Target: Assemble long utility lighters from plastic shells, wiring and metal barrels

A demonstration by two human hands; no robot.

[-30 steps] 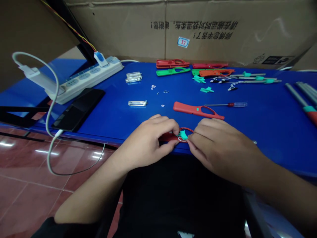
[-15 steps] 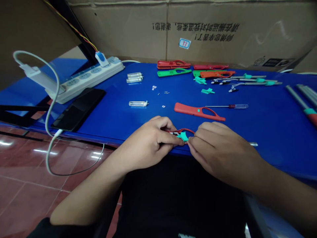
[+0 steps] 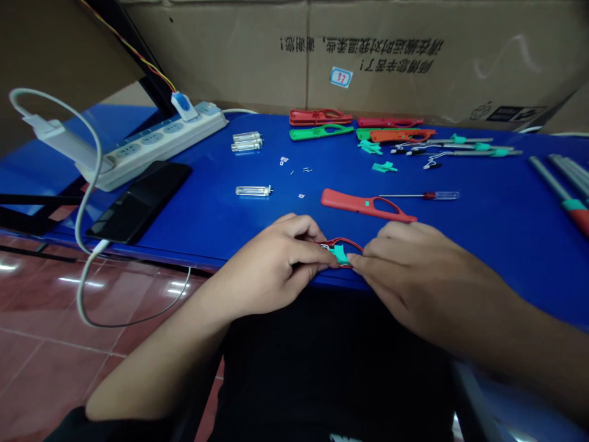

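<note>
In the head view, the left hand (image 3: 271, 264) and the right hand (image 3: 414, 282) are gripping, fingers closed, a red plastic loop handle (image 3: 343, 242) fitted with a teal clip (image 3: 340, 253) at the near edge of the blue tabletop (image 3: 483, 227). A second red handle (image 3: 359, 204) and a screwdriver (image 3: 427, 195) are lying just beyond.

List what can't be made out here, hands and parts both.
Head view: the red plastic loop handle is mostly covered by the left hand and right hand.
Head view: its join with the teal plastic clip is hidden by those hands.
Head view: the tiny silver metal bits are too small to identify.
Head view: the grey metal rods with teal and red ends are cut off by the right edge.
</note>
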